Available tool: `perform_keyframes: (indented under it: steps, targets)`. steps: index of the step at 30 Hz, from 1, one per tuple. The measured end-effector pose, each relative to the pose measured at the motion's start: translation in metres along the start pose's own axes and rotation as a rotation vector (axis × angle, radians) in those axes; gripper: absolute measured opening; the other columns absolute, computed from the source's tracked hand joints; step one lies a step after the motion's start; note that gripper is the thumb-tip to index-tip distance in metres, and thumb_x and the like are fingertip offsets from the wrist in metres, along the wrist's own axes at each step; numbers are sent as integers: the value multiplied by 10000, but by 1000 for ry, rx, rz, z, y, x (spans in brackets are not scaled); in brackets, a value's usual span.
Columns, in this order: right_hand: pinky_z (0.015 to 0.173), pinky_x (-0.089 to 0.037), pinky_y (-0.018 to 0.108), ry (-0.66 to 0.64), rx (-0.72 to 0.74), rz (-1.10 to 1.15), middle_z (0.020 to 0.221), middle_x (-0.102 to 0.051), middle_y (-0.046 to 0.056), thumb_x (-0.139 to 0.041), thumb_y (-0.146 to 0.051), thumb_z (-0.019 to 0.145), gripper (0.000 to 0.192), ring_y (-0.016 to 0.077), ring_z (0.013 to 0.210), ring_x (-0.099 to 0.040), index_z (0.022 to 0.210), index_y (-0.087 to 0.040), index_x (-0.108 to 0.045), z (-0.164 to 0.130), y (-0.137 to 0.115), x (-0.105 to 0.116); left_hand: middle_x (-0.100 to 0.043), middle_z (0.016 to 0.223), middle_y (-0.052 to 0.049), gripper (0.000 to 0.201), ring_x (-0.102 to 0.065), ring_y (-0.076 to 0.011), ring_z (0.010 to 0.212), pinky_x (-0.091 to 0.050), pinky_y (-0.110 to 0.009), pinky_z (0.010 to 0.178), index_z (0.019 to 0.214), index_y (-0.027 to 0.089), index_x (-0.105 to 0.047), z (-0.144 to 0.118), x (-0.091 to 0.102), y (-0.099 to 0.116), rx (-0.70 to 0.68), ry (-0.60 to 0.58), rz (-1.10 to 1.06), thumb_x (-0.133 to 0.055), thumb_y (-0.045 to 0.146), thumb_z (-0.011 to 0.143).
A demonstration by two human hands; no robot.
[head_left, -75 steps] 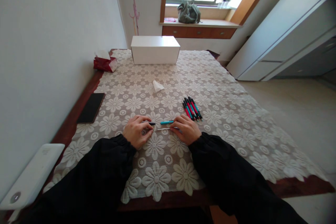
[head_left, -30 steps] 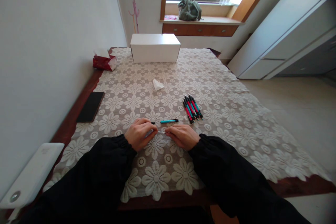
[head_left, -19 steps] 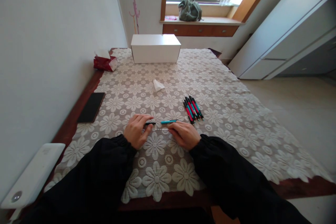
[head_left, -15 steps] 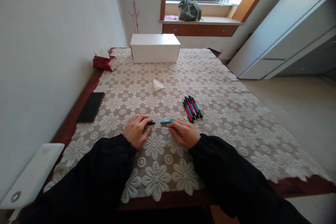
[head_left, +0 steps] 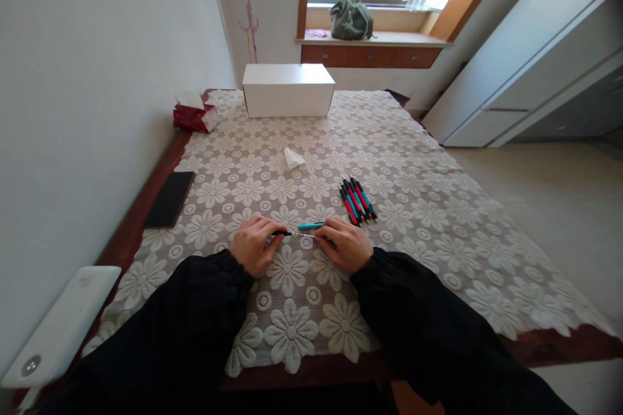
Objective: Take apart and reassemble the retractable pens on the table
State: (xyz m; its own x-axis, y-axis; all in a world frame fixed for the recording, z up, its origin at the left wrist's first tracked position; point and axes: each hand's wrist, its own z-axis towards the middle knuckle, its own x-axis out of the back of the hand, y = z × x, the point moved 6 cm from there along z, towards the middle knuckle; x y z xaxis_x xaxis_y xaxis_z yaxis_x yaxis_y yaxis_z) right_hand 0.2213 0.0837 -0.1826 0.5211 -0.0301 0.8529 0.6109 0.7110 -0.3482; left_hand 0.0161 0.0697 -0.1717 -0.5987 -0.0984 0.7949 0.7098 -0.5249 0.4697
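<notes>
A person in black sleeves works at a table (head_left: 146,207) spread with a flower-patterned lace cloth (head_left: 428,220). The left hand (head_left: 253,246) pinches the dark tip piece (head_left: 281,233) of a pen, while the right hand (head_left: 344,244) pinches the thin refill (head_left: 302,235), the two parts meeting end to end low over the cloth near the table's near edge. A teal pen barrel (head_left: 310,225) lies just beyond them, by the right hand's fingers. A bundle of red and teal pens (head_left: 356,200) rests to the far right of the hands. Farther off are a crumpled tissue (head_left: 293,158), a white box (head_left: 288,91), a red tissue pack (head_left: 195,117), and a dark phone (head_left: 168,199) at the left edge.
</notes>
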Motion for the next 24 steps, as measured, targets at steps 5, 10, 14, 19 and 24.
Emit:
perform_keyframes:
  steps: [5, 10, 14, 19, 24]
  targets:
    - [762, -482, 319, -8, 21, -16, 847, -632, 54, -530, -250, 1006, 197, 202, 850, -588, 886, -223, -685, 1, -2, 1, -751, 978, -33, 116, -641, -225, 948, -517, -402, 859, 1000, 244, -701, 0, 0, 2, -24, 10, -9, -595, 230, 957]
    - [761, -478, 328, -6, 55, -10, 836, -649, 55, -510, -260, 1018, 201, 203, 825, -592, 922, -214, -682, 1, -5, 2, -752, 1002, -28, 133, -655, -217, 956, -525, -390, 865, 1029, 248, -696, 1, -3, 3, -66, -35, -28, -576, 244, 973]
    - [744, -480, 327, -10, 85, 28, 822, -666, 52, -510, -271, 1023, 198, 198, 783, -612, 931, -214, -676, 1, -8, 1, -749, 1003, -31, 142, -672, -208, 947, -534, -374, 859, 1045, 252, -696, 0, -4, 5, -94, -48, -36, -571, 256, 976]
    - [729, -495, 315, 7, 115, 82, 827, -703, 48, -517, -293, 1032, 198, 191, 771, -649, 945, -225, -681, 1, -12, 2, -747, 1004, -37, 151, -684, -187, 924, -547, -346, 861, 1054, 249, -701, -1, -1, 11, -137, 0, -77, -569, 287, 991]
    - [755, -511, 296, 18, 152, 148, 880, -742, 38, -519, -303, 1044, 179, 173, 798, -683, 1042, -231, -682, 1, -17, 3, -759, 989, -38, 125, -693, -197, 915, -557, -360, 847, 1050, 240, -690, -2, -1, 18, -163, -16, -108, -592, 278, 983]
